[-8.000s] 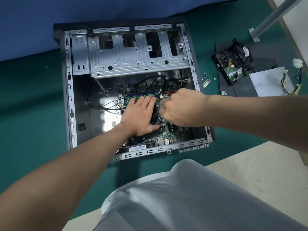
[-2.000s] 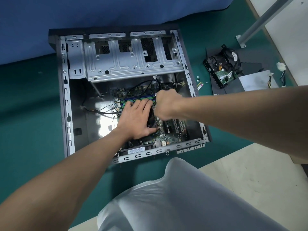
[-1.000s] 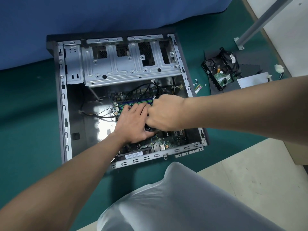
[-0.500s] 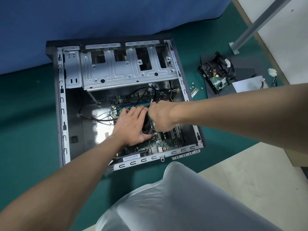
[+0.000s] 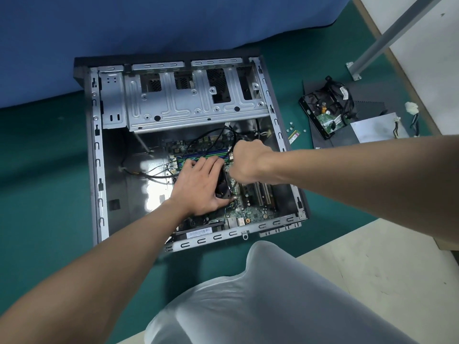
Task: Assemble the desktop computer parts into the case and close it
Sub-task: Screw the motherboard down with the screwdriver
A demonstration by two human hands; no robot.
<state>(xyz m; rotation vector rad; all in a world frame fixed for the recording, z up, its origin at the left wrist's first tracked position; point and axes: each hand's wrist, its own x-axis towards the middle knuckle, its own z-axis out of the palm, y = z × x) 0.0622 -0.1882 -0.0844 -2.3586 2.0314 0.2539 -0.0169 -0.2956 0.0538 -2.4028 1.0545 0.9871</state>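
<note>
Right hand (image 5: 248,162) drew clear of left hand (image 5: 196,187); fan (image 5: 222,188) in case (image 5: 96,170).

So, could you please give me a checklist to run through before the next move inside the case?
1. Left hand pressing flat on the cooler fan: ok.
2. What the curled right hand holds: cannot tell.
3. Cables clear of the fan: cannot tell, hands cover it.
4. Hard drive fitted in the case: not ok, it lies outside on the mat.
5. Loose screws beside the case: ok.
</note>
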